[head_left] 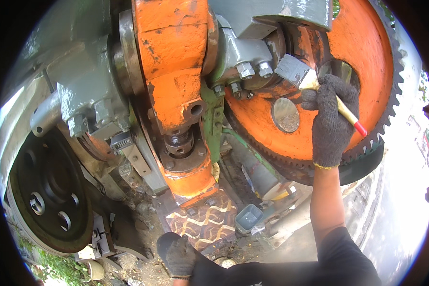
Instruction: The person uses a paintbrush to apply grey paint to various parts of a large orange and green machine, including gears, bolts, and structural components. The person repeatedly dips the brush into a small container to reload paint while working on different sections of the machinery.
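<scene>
My right hand (332,112), in a dark knitted glove, is closed around a paintbrush (349,114) with a pale wooden handle and a red tip. Grey paint coats the brush's bristles (292,70), which point left toward grey-painted bolts (255,70) on a clamp block. From this view I cannot tell whether they touch metal. Behind the hand stands a large orange gear wheel (362,71) with dark teeth. Low in the picture, my left hand (180,257), gloved too, lies over dark cloth that looks like my knee and holds nothing visible.
An orange press ram (174,57) with a threaded screw stands in the middle. At left are grey housings (83,76) and a dark flywheel (50,190). Below lie a patterned sheet (202,221) and a small grey-blue tub (249,218). A green bar (252,152) slants near the gear.
</scene>
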`<state>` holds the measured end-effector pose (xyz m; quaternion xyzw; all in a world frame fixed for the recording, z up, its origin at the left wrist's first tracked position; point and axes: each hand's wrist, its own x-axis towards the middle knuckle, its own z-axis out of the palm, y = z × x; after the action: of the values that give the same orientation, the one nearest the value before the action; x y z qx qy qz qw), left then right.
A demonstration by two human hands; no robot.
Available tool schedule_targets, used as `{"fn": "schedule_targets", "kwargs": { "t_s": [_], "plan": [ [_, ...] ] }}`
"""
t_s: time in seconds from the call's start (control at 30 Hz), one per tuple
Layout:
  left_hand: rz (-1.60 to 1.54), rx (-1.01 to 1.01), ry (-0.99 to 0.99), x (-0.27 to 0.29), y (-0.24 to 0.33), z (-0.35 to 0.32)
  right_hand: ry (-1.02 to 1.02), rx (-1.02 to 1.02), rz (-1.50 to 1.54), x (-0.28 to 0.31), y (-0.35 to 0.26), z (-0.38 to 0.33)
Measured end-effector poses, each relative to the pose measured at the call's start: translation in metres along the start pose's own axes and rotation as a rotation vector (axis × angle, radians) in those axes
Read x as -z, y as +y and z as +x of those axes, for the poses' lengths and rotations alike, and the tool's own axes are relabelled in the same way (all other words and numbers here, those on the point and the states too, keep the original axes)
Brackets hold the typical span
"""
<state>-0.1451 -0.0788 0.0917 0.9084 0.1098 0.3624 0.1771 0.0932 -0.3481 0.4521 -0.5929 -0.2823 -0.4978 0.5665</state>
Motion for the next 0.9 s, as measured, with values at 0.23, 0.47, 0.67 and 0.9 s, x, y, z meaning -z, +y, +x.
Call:
{"fn": "schedule_targets", "kwargs": {
  "t_s": [0.23,0.47,0.67,0.9],
  "plan": [
    [-0.060,-0.002,-0.068,0.006,0.002,0.010,-0.109,-0.149,0.218,0.009,0.011,-0.001],
    [-0.028,0.063,-0.174,-0.003,-0.014,-0.004,-0.070,-0.157,0.200,-0.001,0.009,0.014],
    [0.006,0.072,-0.170,-0.010,-0.021,-0.015,-0.116,-0.188,0.269,0.011,0.013,-0.011],
    [-0.025,0.058,-0.115,-0.010,-0.023,-0.019,-0.174,-0.124,0.362,-0.007,0.010,-0.042]
  ]
}}
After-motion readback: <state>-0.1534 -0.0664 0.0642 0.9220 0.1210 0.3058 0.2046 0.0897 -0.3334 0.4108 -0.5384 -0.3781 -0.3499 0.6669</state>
